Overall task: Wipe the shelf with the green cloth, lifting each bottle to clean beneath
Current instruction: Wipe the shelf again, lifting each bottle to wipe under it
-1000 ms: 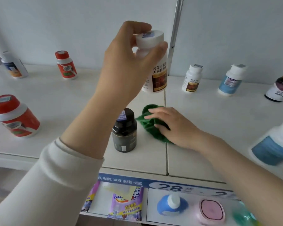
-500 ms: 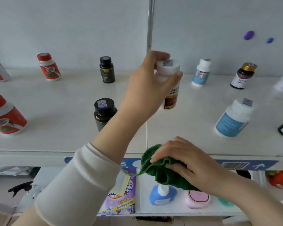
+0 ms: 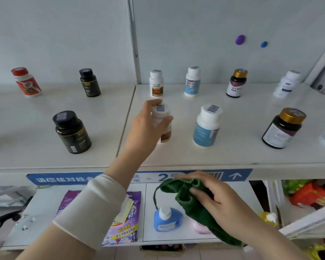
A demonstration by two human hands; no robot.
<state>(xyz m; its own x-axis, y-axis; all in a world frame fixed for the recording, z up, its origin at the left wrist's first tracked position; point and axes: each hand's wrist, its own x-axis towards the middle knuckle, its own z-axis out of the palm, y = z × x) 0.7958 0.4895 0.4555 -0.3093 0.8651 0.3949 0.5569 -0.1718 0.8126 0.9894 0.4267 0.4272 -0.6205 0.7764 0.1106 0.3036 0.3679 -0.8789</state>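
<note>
Left hand (image 3: 148,128) curled round the cap and neck of white bottle (image 3: 166,134), at or just over shelf (image 3: 233,154); contact unclear. Right hand (image 3: 219,197) clutched bunched green cloth (image 3: 193,205) below the left hand, off the shelf. Best approach: seat bottle upright, release gently.

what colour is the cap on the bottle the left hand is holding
The bottle has a white cap with a bluish sticker on top; head view.
</note>
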